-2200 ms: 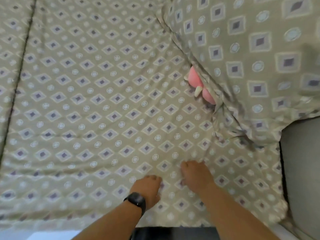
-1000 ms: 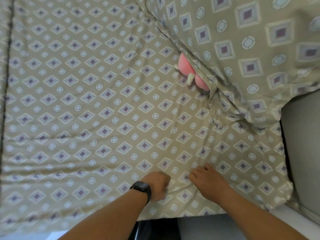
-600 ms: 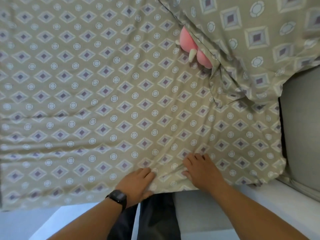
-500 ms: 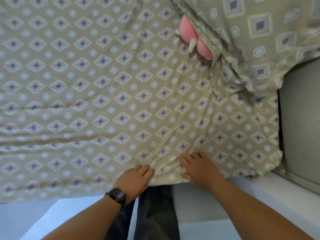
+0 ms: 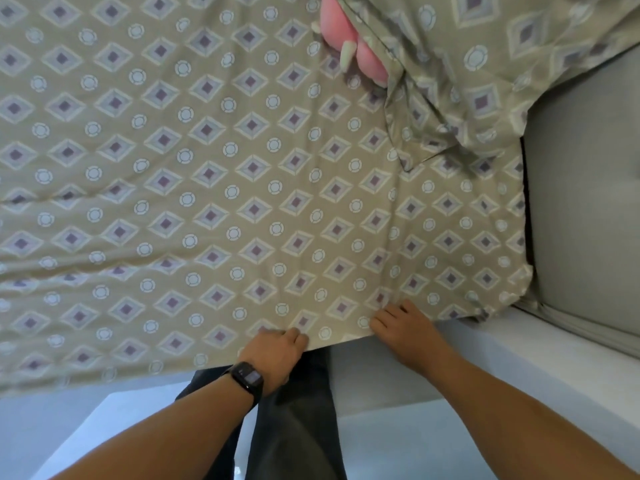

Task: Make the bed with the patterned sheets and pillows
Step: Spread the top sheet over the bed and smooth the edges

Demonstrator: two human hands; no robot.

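My left hand [image 5: 273, 348] and right hand [image 5: 403, 327] sit side by side at the near edge of the patterned sheet [image 5: 207, 188] — the left one curled with its fingers closed on the hem, the right one laid on the cloth with fingers bent, though I cannot tell if it pinches. The sheet lies spread over the bed, creased on the left, and the matching pillow [image 5: 485, 64] rests far right — a pink soft thing [image 5: 346, 39] peeks from beneath it
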